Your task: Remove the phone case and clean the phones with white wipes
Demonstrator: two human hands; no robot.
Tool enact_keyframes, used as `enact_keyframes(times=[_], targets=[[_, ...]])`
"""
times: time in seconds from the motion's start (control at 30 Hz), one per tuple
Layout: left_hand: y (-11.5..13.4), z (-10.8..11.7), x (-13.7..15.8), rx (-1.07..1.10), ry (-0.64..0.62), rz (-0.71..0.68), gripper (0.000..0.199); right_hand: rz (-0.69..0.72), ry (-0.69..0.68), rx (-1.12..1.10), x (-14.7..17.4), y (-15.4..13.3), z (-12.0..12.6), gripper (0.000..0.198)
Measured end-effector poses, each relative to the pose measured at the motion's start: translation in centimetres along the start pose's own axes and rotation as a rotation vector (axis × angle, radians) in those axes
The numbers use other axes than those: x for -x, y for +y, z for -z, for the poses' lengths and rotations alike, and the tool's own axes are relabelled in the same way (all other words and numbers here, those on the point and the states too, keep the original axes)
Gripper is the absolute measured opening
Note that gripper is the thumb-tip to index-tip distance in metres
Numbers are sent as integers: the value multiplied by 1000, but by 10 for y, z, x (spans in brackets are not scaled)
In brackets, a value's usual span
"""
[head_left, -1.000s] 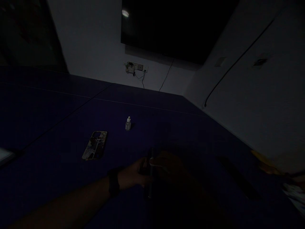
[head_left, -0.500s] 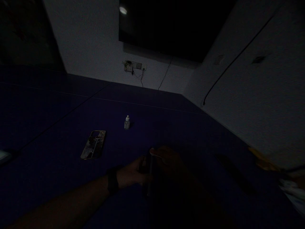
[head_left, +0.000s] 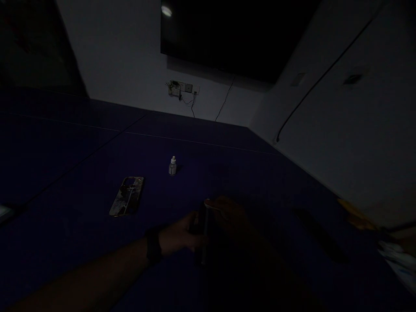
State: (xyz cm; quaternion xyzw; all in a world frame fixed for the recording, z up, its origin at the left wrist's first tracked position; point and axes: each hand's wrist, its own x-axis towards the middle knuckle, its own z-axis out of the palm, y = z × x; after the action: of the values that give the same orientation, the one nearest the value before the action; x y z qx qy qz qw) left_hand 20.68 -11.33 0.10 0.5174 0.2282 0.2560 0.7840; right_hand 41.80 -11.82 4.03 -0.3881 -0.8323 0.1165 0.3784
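Note:
The room is very dim. In the head view my left hand, with a dark band on its wrist, is closed around a dark, slim phone held on edge over the purple-blue surface. Only the phone's pale edge stands out. At the phone's top end my right hand is closed, mostly in shadow. A small white-edged thing shows at its fingertips, too dark to name. To the left lies a patterned phone case with a camera cut-out. A small dropper bottle with a white cap stands upright beyond my hands.
A long dark object lies to the right, with a yellowish cloth-like thing by the right wall. A large dark screen hangs above wall sockets with cables. A partly visible object sits at the left edge.
The view has shifted very slightly. Both hands keep their places at the phone, and the case and bottle stay where they were.

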Motion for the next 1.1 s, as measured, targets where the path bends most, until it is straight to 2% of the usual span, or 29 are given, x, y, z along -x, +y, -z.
enact_keyframes(times=[0.1,0.3,0.37,0.47,0.53,0.7,0.73,0.8,0.9,0.97,1.0,1.1], targets=[[3,-2,0,7,-26,9,65,-48,0,-7,1,0,1,30],[9,-4,2,20,27,5,59,217,-108,-68,7,-3,4,30],[8,-3,2,0,19,14,63,165,-70,-60,5,-2,3,31],[7,-2,1,-14,-6,31,69,-14,-18,-14,2,0,2,32],[8,-3,1,1,-18,36,68,-51,-28,3,1,0,3,32],[11,-5,2,28,40,42,60,220,-143,-46,3,-5,7,30],[10,-5,2,27,43,36,60,235,-151,-50,3,-5,7,30],[9,-4,2,26,21,25,63,163,-113,-33,2,-6,6,30],[8,-3,2,19,1,27,70,-28,-33,-15,-1,-4,3,31],[9,-4,2,20,0,39,70,-70,-27,-17,-1,-4,2,31],[11,-4,3,24,5,42,69,-46,-39,-18,0,-4,2,31],[14,-6,4,39,38,33,63,138,-112,-57,4,-4,3,30]])
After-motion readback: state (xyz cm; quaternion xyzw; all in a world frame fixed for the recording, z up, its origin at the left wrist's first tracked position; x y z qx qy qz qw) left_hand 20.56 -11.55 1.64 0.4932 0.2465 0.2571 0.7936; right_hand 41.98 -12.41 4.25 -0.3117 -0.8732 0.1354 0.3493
